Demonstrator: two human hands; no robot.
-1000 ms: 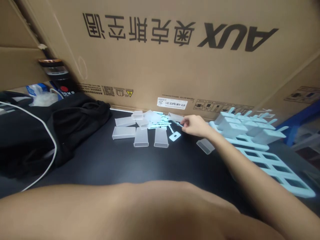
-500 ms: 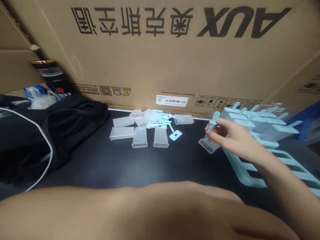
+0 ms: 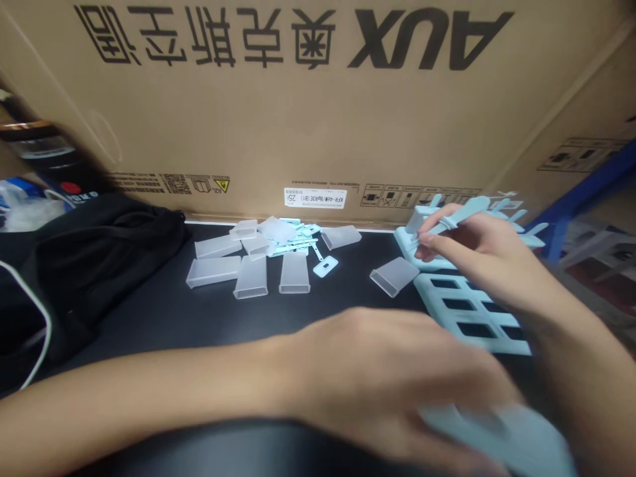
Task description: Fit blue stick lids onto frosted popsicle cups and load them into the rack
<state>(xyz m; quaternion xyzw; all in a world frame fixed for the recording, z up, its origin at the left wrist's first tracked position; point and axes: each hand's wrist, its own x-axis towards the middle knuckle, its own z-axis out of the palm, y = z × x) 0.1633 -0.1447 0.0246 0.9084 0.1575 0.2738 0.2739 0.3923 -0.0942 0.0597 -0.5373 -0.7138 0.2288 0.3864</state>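
Pinching a blue stick — right hand, beyond the blurred left hand.

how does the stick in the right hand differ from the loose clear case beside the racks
The right hand holds the stick; the case lies on the table. The stick is slim with a rounded end; the case is boxy. The stick is light blue; the case is translucent.
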